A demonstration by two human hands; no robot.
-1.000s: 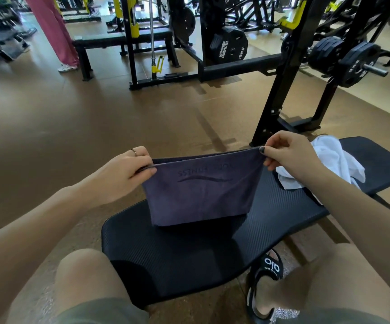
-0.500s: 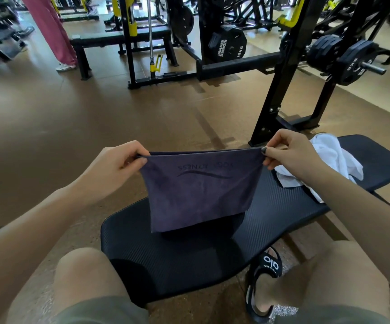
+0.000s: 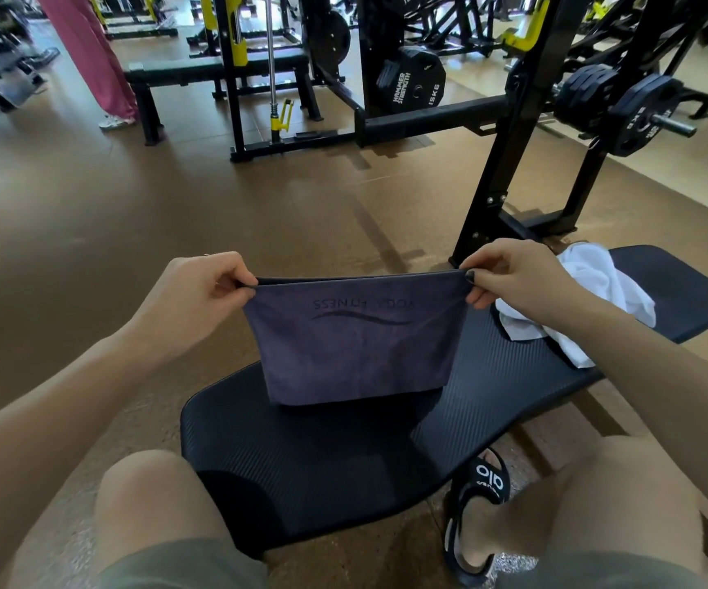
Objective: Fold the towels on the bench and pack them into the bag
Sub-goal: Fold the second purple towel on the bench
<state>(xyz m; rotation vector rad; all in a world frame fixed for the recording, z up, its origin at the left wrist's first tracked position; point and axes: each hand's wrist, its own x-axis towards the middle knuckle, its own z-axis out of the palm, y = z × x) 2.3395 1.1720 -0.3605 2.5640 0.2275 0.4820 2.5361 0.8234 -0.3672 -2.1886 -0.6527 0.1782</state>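
Note:
A purple towel (image 3: 354, 350) with upside-down lettering hangs doubled over the black bench (image 3: 344, 469). My left hand (image 3: 193, 297) pinches its upper left corner and my right hand (image 3: 509, 272) pinches its upper right corner, so the top edge is stretched flat between them. The towel's bottom edge hangs just above the bench pad. A crumpled white towel (image 3: 590, 286) lies on the far right part of the bench, behind my right forearm. No bag is in view.
I sit astride the bench, knees at both sides and a black slide sandal (image 3: 477, 516) on the floor at right. A black rack post (image 3: 509, 163) with weight plates (image 3: 624, 108) stands just beyond the bench. A person in pink trousers (image 3: 89, 57) stands far left.
Both hands have lifted the purple towel slightly, and its bottom edge has swung a little off the pad. The left hand's grip has shifted at the corner.

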